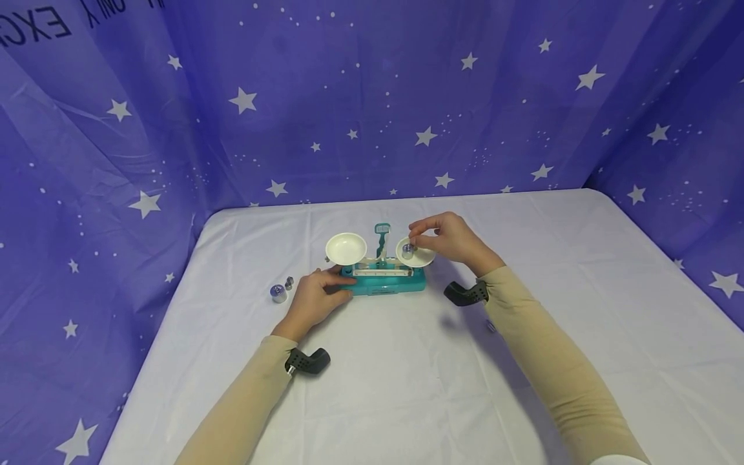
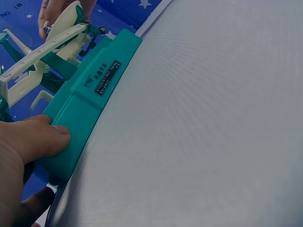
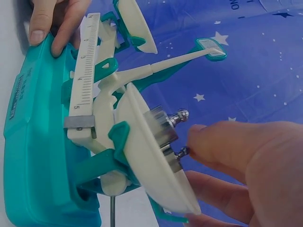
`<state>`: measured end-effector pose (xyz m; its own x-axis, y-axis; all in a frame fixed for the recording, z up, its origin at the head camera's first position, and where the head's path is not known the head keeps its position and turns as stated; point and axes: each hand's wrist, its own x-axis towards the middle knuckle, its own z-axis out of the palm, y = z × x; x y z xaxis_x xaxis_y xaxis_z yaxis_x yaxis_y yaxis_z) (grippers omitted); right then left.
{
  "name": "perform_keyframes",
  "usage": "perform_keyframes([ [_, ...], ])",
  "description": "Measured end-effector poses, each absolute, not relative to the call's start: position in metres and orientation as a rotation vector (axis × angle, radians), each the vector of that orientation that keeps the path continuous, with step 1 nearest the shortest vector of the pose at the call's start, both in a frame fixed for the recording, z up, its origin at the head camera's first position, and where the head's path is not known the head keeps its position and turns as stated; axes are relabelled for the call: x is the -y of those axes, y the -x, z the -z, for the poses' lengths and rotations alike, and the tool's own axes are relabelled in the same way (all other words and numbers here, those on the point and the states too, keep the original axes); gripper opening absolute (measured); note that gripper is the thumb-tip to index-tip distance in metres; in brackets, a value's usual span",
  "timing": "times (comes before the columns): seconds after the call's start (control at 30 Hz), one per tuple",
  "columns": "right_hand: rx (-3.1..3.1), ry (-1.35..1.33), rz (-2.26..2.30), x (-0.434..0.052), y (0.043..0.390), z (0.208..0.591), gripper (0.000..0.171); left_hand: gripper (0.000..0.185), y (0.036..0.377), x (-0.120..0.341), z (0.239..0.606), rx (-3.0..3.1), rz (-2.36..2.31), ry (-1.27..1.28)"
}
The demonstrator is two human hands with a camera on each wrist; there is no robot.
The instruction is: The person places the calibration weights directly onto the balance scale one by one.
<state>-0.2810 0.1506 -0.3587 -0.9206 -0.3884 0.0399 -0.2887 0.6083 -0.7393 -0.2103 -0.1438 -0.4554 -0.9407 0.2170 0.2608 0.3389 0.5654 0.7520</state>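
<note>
Blue cloth printed with white stars [image 1: 372, 97] is hung behind and to both sides of a table covered by a pale sheet [image 1: 407, 387]. One teal balance scale [image 1: 380, 274] is set near the middle of the table, and two white pans are carried on it: the left pan [image 1: 346, 248] at about 10 o'clock from the base and the right pan [image 1: 416, 252] at about 2 o'clock.

The base of the scale is gripped at its left end by the left hand [image 1: 316, 298]; in the left wrist view the thumb [image 2: 45, 139] is seen pressed on the teal edge, with fingers curled underneath.

Two metal weights [image 3: 165, 135] are seen on the right pan in the right wrist view. The knob of one is pinched between the fingertips [image 3: 203, 139] of the right hand [image 1: 447, 239], which is otherwise loosely curled above the pan.

Two more metal weights are laid on the sheet at 9 o'clock from the scale, just beside the left hand: a larger one [image 1: 278, 294] and a smaller one [image 1: 289, 282]. Two black wrist mounts [image 1: 465, 294] are worn, one on each beige sleeve.
</note>
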Motion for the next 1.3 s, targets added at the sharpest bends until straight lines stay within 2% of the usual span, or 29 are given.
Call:
perform_keyframes([
  [0.17, -2.712, 0.543, 1.223, -0.152, 0.281, 0.358, 0.027, 0.022, 0.21, 0.143, 0.455, 2.657, 1.323, 0.472],
  [0.5, -2.754, 0.528, 1.211, -0.17, 0.273, 0.353, 0.029, 0.022, 0.21, 0.143, 0.457, 2.661, 1.312, 0.479],
  [0.97, -2.81, 0.407, 1.158, -0.25, 0.231, 0.333, 0.036, 0.022, 0.21, 0.145, 0.455, 2.643, 1.317, 0.486],
  [1.3, -2.904, 0.272, 1.057, -0.307, 0.201, 0.352, 0.035, 0.022, 0.21, 0.144, 0.455, 2.642, 1.324, 0.482],
])
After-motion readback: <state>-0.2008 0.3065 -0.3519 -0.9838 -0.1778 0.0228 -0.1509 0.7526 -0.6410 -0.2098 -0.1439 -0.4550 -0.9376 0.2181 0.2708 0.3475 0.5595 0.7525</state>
